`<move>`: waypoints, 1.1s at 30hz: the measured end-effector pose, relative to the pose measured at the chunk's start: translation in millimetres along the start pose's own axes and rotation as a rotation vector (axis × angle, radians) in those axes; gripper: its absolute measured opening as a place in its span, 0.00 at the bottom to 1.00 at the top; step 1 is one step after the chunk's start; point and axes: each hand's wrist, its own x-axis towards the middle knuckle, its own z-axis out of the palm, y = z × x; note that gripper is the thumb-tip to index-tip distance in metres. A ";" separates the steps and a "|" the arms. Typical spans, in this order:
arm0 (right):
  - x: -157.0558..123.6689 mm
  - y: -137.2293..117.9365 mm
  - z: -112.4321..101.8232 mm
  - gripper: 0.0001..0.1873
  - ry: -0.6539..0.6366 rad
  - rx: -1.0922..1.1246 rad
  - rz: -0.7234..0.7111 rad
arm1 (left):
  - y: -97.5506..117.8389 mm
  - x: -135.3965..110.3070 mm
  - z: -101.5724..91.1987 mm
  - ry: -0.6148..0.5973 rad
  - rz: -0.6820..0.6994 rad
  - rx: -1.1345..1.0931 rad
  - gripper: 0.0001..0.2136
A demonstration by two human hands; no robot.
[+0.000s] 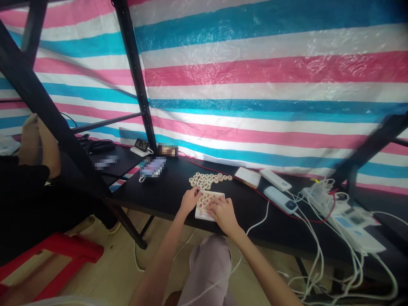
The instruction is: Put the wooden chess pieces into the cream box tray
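Curled L hand point(190, 199) at white tray's point(200, 216) left edge, R hand point(223, 213) over its pieces point(206, 199); can't tell if pinching. Loose discs point(208, 179) heaped just behind.

A small board point(208, 203) lies at the near edge of the tabletop point(165, 191), with the left hand point(190, 199) on its left side and the right hand point(224, 213) on its right. Just behind the board sits a cluster of round pieces point(208, 179). Right of the cluster lie a flat box point(247, 177), then two power banks point(280, 199), then a power strip point(350, 221). At the back left stands what seems to be a phone point(142, 145). A stool point(63, 250) stands on the floor, left of the tabletop.
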 end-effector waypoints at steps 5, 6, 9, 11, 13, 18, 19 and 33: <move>2.4 4.8 -3.7 0.11 0.035 -0.038 -0.011 | 1.8 0.4 -0.5 -0.009 -0.030 0.011 0.10; 5.8 10.4 -5.3 0.10 0.057 -0.044 -0.004 | 1.4 0.8 -0.4 -0.010 -0.027 0.010 0.10; 23.8 39.3 -9.4 0.13 0.148 -0.095 0.057 | -0.4 2.1 -0.5 -0.012 -0.012 0.001 0.10; 40.0 64.4 -8.4 0.17 0.192 -0.150 0.116 | -1.9 2.9 -0.4 -0.014 0.003 0.001 0.10; 55.3 87.7 -2.4 0.19 0.172 -0.196 0.148 | -3.8 3.6 0.3 -0.010 0.020 0.002 0.10; 72.4 117.1 23.0 0.17 0.083 -0.195 0.034 | -9.5 4.8 3.5 0.002 0.035 -0.002 0.09; 71.4 118.4 27.1 0.16 0.097 -0.174 0.029 | -9.9 5.0 3.7 0.000 0.028 0.011 0.09; -24.3 100.4 -18.4 0.09 0.076 0.161 0.117 | -7.0 5.9 1.9 -0.016 0.048 0.006 0.10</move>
